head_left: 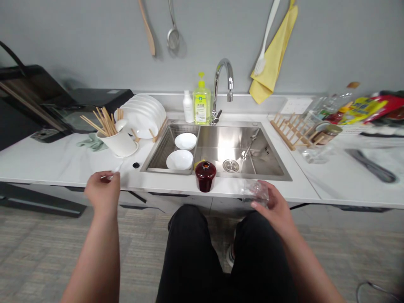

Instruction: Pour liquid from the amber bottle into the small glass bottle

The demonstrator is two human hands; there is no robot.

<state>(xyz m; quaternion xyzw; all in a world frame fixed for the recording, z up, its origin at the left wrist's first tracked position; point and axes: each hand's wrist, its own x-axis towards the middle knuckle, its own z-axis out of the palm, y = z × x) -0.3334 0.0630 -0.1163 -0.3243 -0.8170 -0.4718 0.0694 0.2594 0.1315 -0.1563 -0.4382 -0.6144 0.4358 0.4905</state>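
Note:
My left hand is above the counter's front edge at the left, fingers pinched on a small white thing whose kind is blurred. A white holder with wooden chopsticks stands just beyond it. On the right, my right hand grips a clear, see-through container in front of the sink; its outline is smeared. Between the hands, a dark red glass bottle with a narrow, orange-ringed mouth stands upright on the counter's front edge.
A steel sink holds two white bowls in its left basket. Behind it stand a faucet, green soap bottle and white bottle. White plates lean at left; a wooden rack and jar are right.

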